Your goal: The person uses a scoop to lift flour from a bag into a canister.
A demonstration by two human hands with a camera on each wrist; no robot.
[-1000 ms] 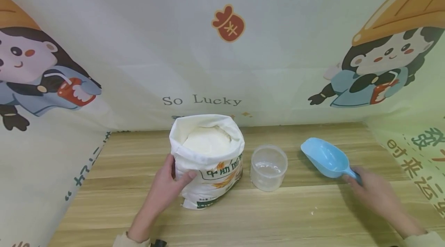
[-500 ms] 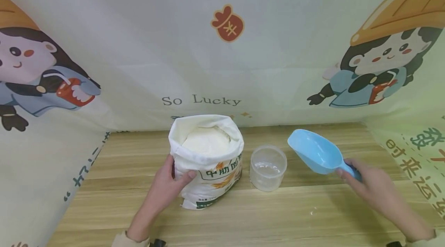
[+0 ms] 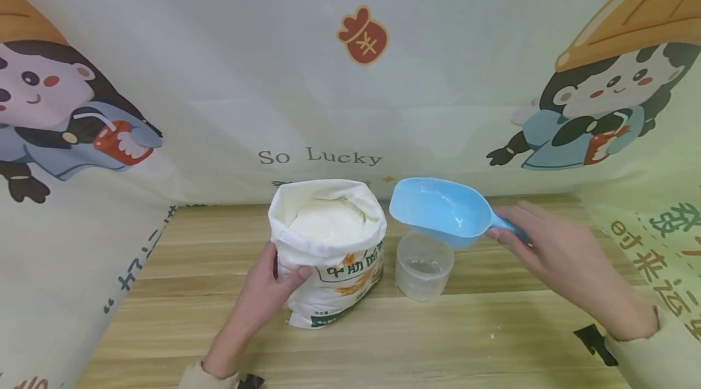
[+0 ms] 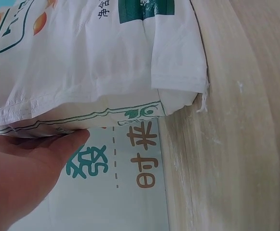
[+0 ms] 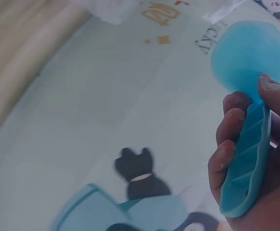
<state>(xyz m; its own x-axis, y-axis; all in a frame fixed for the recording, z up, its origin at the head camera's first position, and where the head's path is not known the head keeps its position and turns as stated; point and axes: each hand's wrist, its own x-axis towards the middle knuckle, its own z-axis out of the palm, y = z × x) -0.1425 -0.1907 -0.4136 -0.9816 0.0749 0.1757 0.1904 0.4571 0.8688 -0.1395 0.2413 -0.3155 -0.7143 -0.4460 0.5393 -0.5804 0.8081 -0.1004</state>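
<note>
A white bag of flour, its rim rolled open, stands on the table with pale flour showing inside. My left hand holds its left side, thumb on the front; the other fingertips are hidden behind it. In the left wrist view the hand lies against the side of the bag. My right hand grips a light blue scoop by its handle, over the back of a clear plastic tub. Fingers wrap the ribbed handle in the right wrist view. The scoop's bowl appears bare.
The wood-grain table is bounded by a printed cloth at the back and both sides. The tub stands just right of the bag. Small white specks lie on the table at the front right.
My right hand has lifted the scoop and carried it left, from the table's right side to above the tub, near the bag's rim. The left hand and bag have stayed in place.
</note>
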